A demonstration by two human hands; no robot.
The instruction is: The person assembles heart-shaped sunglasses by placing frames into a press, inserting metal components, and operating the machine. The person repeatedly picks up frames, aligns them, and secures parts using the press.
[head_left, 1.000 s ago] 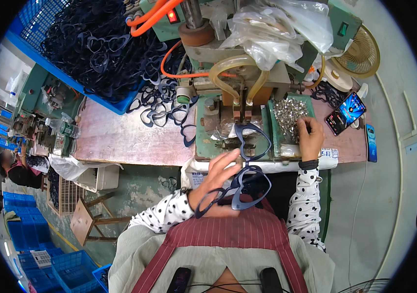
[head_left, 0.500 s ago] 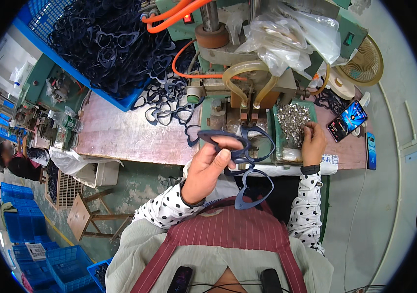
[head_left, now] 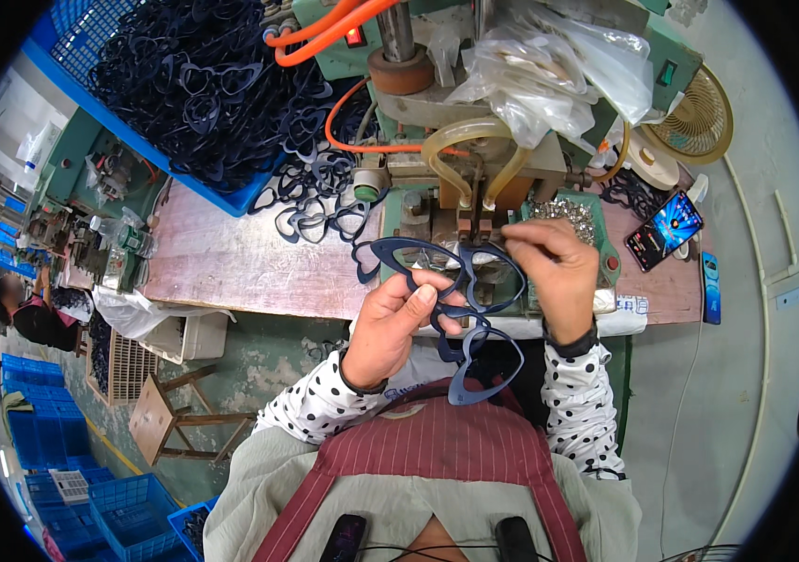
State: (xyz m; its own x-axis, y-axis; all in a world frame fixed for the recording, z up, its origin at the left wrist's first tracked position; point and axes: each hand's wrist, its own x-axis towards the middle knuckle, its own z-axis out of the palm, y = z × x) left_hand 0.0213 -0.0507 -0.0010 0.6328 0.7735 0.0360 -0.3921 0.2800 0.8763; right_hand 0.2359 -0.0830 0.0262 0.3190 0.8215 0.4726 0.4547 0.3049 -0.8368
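Dark blue heart-shaped glasses frames (head_left: 487,382) are in my left hand (head_left: 390,328), its thumb and fingers closed round them. One front lies level by the press head, and another hangs below it over my apron. My right hand (head_left: 563,281) is at the frames' right side, thumb and forefinger pinched together beside the metal tips (head_left: 476,229) of the bench press. Anything between those fingertips is too small to make out. Behind this hand, a green tray holds small shiny metal parts (head_left: 568,212), partly covered by it.
A blue crate (head_left: 128,140) heaped with dark frames stands at the back left, and several loose frames (head_left: 310,220) lie beside it on the bench (head_left: 231,253). Clear plastic bags (head_left: 540,75) sit on the press. At right are a phone (head_left: 666,232) and a fan (head_left: 699,112).
My right hand has moved left and a little nearer, from the small metal parts to beside the press tips, fingers pinched. My left hand keeps hold of the frames, their near-left lens tilted slightly differently.
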